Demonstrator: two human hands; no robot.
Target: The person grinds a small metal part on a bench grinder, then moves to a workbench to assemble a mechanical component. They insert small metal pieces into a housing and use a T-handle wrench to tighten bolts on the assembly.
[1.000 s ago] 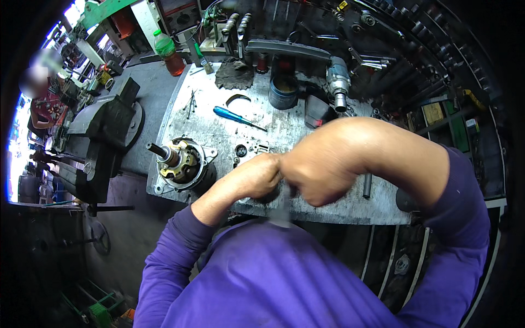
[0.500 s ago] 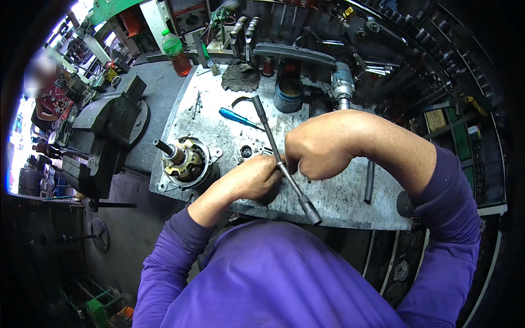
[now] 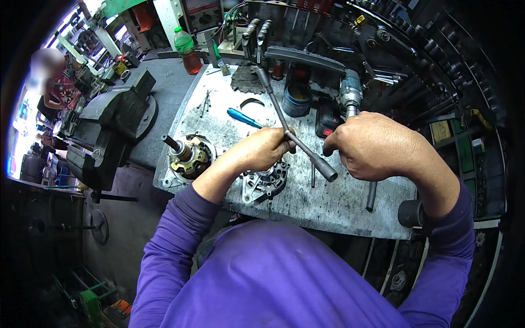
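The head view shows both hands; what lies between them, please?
In the head view, the lower end of the dark metal bar, over the bench, shows between the left hand and right hand.

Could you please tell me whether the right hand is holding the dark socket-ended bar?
No, the left hand holds the bar; the right hand is apart.

A mechanical workshop shows itself in its tools: a heavy, dark metal bench vise (image 3: 112,112) stands left of a scuffed, dark-stained pale workbench top (image 3: 339,205). Rows of dark, cylindrical metal sockets (image 3: 437,44) and slim, silver metal wrenches (image 3: 385,78) line the back. On the bench sit a grey-blue, metal-nosed power tool (image 3: 351,90), a blue-handled metal screwdriver (image 3: 241,117) and an opened, silver-grey metal machine housing (image 3: 252,191) with bolt holes.
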